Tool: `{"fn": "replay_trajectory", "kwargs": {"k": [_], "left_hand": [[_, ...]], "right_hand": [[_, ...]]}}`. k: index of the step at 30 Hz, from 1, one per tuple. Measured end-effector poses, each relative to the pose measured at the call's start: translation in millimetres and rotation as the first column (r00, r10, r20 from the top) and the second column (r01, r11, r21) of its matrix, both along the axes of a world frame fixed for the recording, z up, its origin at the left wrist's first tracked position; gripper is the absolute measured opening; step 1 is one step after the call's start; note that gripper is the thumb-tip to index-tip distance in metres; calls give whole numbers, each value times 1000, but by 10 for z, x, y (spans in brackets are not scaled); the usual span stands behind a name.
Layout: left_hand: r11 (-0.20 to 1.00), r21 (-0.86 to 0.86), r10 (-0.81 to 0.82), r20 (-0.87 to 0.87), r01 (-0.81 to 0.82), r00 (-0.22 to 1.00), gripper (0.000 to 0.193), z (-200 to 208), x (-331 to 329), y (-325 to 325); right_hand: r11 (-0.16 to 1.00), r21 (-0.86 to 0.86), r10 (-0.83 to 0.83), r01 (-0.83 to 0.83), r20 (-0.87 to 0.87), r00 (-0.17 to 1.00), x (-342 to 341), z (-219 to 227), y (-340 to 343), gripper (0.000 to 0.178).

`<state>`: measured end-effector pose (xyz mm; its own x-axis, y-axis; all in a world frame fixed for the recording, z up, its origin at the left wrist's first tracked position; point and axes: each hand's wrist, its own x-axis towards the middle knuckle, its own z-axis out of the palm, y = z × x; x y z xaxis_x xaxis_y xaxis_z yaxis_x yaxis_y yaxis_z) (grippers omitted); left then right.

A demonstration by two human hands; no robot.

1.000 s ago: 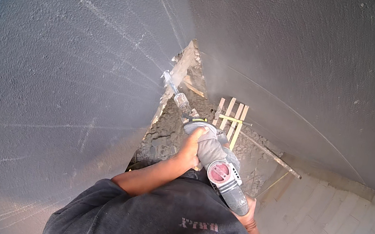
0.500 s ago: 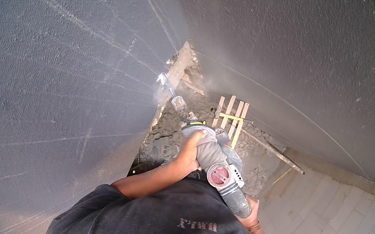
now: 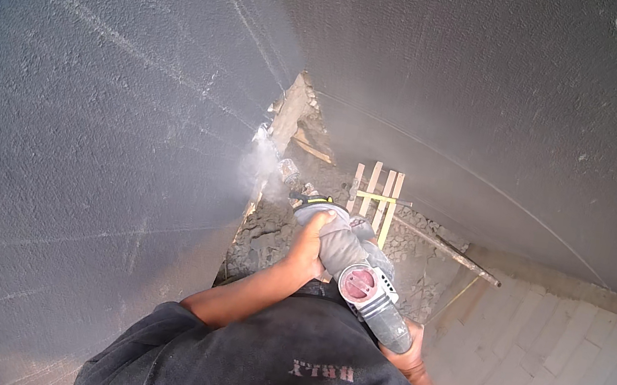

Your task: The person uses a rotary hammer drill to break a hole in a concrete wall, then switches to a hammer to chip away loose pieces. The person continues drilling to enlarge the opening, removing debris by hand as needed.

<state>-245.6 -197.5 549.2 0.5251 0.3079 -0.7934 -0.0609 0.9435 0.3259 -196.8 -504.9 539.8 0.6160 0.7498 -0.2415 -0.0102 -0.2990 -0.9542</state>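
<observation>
A grey rotary hammer (image 3: 343, 246) slants across the middle of the view, its chuck (image 3: 289, 170) pointing up and left. My left hand (image 3: 309, 246) is wrapped round its front part, the thumb showing on top. Farther back, my right hand (image 3: 409, 350) closes round the rear end, its fingers partly hidden by the tool. The bit runs to the broken lower edge of the left grey wall (image 3: 116, 120). White dust covers most of the bit, so its tip is hard to make out.
Right of the tool, several wooden slats (image 3: 374, 197) lie beside a hammer (image 3: 377, 197) on broken rubble (image 3: 269, 235). A long bar (image 3: 449, 252) stretches toward the pale tiled floor (image 3: 532, 369). Another dark grey wall (image 3: 487, 100) rises at the far right, meeting the left one in a corner.
A thicker dust cloud now hides the bit, which showed plainly before. The view has shifted slightly; both hands keep their hold on the rotary hammer.
</observation>
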Motion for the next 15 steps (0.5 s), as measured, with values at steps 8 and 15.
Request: {"fn": "replay_trajectory", "kwargs": {"k": [8,15], "left_hand": [[1000,4,-6,25,6,1000,39,37,17,-3],[999,38,5,24,-6,1000,41,-118,-51,-41]], "right_hand": [[999,31,26,-26,17,1000,22,120,20,23],[999,35,24,-25,24,999,30,51,-10,19]]}}
